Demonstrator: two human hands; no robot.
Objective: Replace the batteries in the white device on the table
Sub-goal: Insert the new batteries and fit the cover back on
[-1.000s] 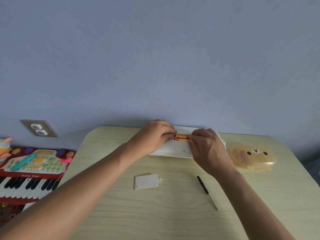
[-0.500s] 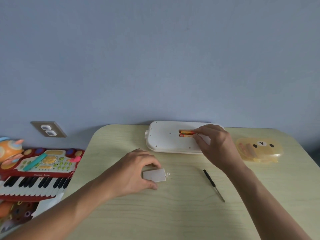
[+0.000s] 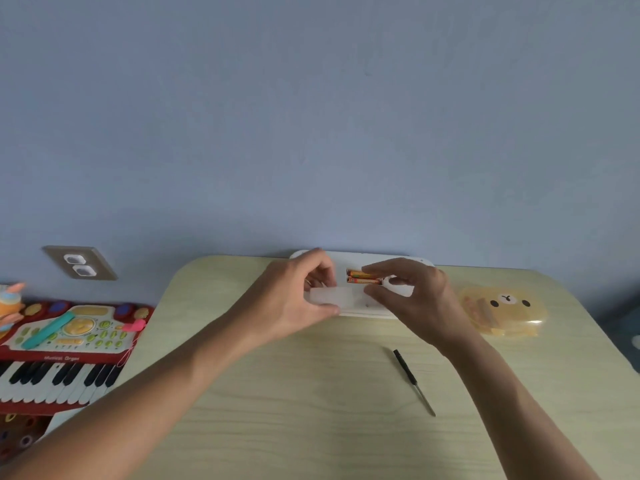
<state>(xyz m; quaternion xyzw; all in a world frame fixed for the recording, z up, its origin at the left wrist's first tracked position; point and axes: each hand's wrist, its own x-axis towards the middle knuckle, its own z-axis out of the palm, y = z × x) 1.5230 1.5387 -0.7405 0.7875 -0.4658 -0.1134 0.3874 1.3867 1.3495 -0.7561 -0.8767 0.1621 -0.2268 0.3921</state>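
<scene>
The white device (image 3: 356,258) lies flat at the table's far edge against the wall, mostly hidden behind both hands. Its battery bay is uncovered, with two orange batteries (image 3: 362,277) lying side by side in it. My left hand (image 3: 294,299) grips the white battery cover (image 3: 334,295) by its left end, held just in front of the bay. My right hand (image 3: 412,292) pinches the cover's right end, thumb below and fingers over the batteries' right ends.
A small black screwdriver (image 3: 414,381) lies on the pale wooden table (image 3: 311,410) near my right forearm. A yellow bear-shaped box (image 3: 504,310) sits at the right. A red toy keyboard (image 3: 65,344) stands left of the table, with a wall socket (image 3: 80,263) above it.
My left hand left the device, picked the battery cover off the table and carried it up to the bay. My right hand now holds the cover's other end.
</scene>
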